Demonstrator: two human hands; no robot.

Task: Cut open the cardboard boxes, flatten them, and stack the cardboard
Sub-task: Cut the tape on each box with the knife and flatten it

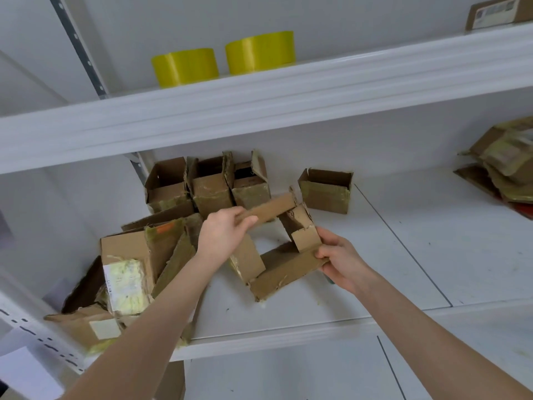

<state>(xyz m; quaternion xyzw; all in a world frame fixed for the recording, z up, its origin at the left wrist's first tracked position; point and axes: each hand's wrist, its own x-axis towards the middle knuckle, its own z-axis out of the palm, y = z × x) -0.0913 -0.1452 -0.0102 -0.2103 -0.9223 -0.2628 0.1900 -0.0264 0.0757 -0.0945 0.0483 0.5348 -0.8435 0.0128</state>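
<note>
I hold an opened brown cardboard box above the white middle shelf; it is a hollow sleeve with loose flaps. My left hand pinches its upper flap. My right hand grips its lower right corner, and something teal shows under that palm. Behind it three open small boxes stand in a row against the back wall, and one more small box stands apart to the right. A heap of larger torn boxes lies at the shelf's left end.
Two yellow rolls sit on the upper shelf, with a labelled box at its far right. A pile of flattened cardboard lies at the right of the middle shelf. A perforated metal upright runs up the left.
</note>
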